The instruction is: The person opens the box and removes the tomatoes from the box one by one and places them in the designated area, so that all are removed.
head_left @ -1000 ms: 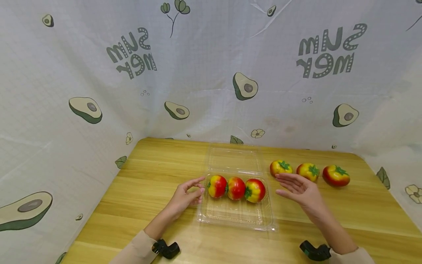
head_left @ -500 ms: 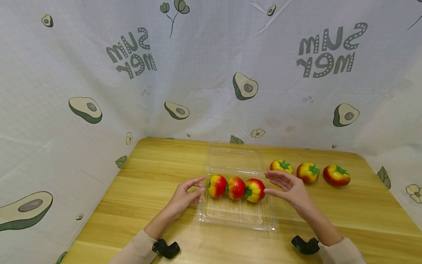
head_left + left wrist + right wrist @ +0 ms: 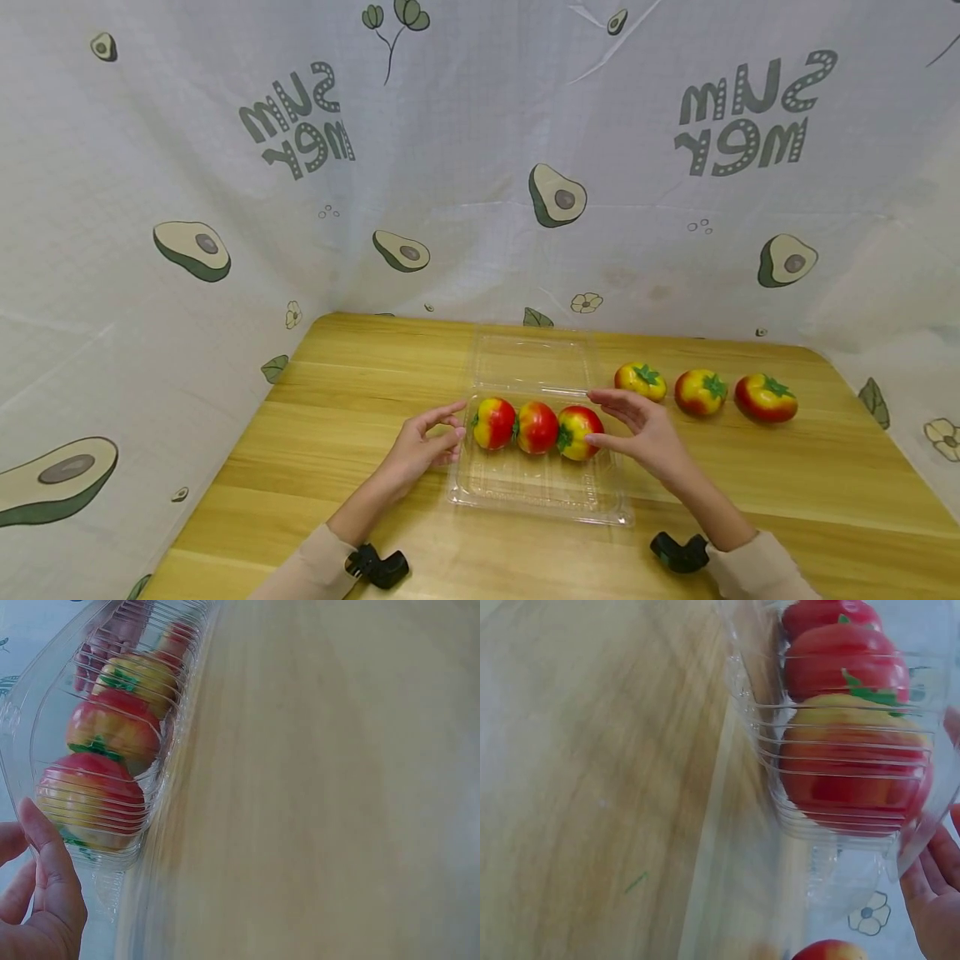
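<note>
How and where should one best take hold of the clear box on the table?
Probably at the left and right rims of the clear box, the left hand and right hand coming from their own sides. These edges face the hands, while three fruits sit in its far half and the open lid lies behind.

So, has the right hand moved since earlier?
Yes, leftward in the head view: the right hand went from beside the clear plastic clamshell to overlapping its right edge.
</note>
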Available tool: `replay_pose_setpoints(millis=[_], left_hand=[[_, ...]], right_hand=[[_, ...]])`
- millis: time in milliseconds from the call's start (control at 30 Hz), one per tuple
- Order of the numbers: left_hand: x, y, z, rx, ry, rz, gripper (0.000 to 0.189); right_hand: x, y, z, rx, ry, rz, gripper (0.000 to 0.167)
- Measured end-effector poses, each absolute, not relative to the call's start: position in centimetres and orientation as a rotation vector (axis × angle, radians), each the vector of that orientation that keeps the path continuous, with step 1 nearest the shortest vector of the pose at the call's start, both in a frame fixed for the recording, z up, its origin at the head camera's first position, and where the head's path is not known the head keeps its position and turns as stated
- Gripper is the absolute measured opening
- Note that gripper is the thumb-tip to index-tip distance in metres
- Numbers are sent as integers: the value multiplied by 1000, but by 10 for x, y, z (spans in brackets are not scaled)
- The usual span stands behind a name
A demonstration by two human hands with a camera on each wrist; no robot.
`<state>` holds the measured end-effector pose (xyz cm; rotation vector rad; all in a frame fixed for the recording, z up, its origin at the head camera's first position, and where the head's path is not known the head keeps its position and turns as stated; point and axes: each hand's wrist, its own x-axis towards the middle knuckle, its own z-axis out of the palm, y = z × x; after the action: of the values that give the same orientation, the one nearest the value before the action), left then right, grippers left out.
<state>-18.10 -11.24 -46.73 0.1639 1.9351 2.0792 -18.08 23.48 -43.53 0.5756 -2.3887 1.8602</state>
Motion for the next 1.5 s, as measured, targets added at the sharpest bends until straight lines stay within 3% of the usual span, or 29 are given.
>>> replay_pose_setpoints(millis=[867, 1500], left_hand=[[-181, -112, -469, 162, 1927, 2082, 49], [-181, -112, -468, 154, 1927, 2081, 49]], right_hand=[[-180, 225, -446, 619, -2609, 1281, 64], [-180, 225, -449, 678, -2624, 1153, 68]])
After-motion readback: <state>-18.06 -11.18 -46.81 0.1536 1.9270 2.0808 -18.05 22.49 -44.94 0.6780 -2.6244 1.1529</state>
